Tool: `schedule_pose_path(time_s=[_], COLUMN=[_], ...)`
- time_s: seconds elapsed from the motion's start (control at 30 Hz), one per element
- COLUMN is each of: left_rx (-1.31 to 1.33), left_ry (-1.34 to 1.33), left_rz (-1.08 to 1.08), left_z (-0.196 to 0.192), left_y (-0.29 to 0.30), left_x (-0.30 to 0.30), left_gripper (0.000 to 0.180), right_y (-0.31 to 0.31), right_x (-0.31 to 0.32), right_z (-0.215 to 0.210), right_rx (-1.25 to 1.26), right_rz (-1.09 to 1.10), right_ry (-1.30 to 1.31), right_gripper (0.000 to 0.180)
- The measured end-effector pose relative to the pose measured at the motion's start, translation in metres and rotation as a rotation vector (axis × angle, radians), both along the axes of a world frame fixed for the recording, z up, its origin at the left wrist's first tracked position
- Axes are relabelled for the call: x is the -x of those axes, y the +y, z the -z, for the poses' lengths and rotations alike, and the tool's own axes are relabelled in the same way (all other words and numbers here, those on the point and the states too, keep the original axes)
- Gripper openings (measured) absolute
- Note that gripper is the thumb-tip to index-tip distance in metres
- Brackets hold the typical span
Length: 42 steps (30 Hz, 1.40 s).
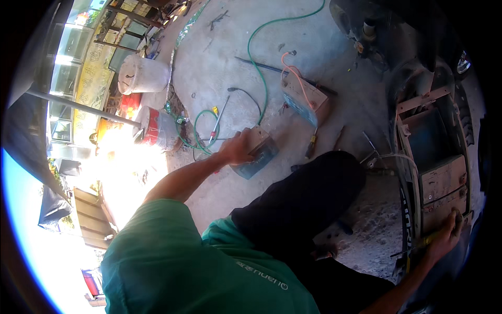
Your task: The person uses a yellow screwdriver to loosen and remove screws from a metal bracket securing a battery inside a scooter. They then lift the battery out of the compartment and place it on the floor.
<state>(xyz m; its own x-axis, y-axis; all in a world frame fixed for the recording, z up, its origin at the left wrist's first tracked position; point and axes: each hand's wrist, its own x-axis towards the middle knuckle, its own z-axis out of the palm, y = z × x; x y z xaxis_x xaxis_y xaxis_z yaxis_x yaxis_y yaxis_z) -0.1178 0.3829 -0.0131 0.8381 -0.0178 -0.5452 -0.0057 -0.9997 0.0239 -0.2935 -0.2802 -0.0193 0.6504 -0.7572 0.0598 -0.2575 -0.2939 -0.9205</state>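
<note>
My left hand (238,148) grips the top of a battery (258,163), a block with a dusty tan top and blue-grey side that rests tilted on the concrete. Far to the right, my right hand (445,236) is closed round a yellow-handled screwdriver (428,240), its thin shaft pointing left. That hand is against the tan batteries (443,179) seated in a long metal frame (417,206). Another battery (307,99) with an orange wire (294,72) lies on the floor beyond my knee.
A second screwdriver (311,144) lies by the loose battery. A green hose (252,43) curves across the concrete floor (219,68). Two buckets, one whitish (144,74) and one red-and-white (157,129), stand at the left. My dark-trousered knee (329,180) juts between my hands.
</note>
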Motion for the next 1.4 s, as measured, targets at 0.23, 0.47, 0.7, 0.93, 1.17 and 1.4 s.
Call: schedule_pose_path(time_s=[0.23, 0.47, 0.7, 0.93, 1.17, 1.4], left_rx=[0.132, 0.164, 0.193, 0.153, 0.121, -0.005], left_ry=[-0.334, -0.394, -0.443, -0.223, 0.007, -0.088], left_rz=[0.167, 0.159, 0.156, 0.085, -0.014, -0.071], left_z=[0.040, 0.053, 0.060, 0.050, 0.049, 0.065], left_y=[0.049, 0.044, 0.024, 0.029, 0.065, 0.058], left_x=[0.074, 0.112, 0.128, 0.095, 0.043, 0.052], left_gripper=[0.086, 0.080, 0.068, 0.078, 0.097, 0.100], right_y=[-0.007, -0.009, -0.094, -0.096, 0.005, 0.039], right_x=[0.005, 0.007, 0.046, 0.052, 0.007, -0.013], right_z=[-0.003, 0.005, 0.054, 0.045, 0.000, -0.036], right_rx=[0.020, 0.257, 0.543, 0.371, 0.042, 0.229], right_rz=[-0.022, 0.057, -0.178, -0.151, 0.094, -0.063], right_ry=[0.077, 0.254, 0.257, 0.268, 0.192, 0.126], right_gripper=[0.034, 0.048, 0.047, 0.046, 0.042, 0.033])
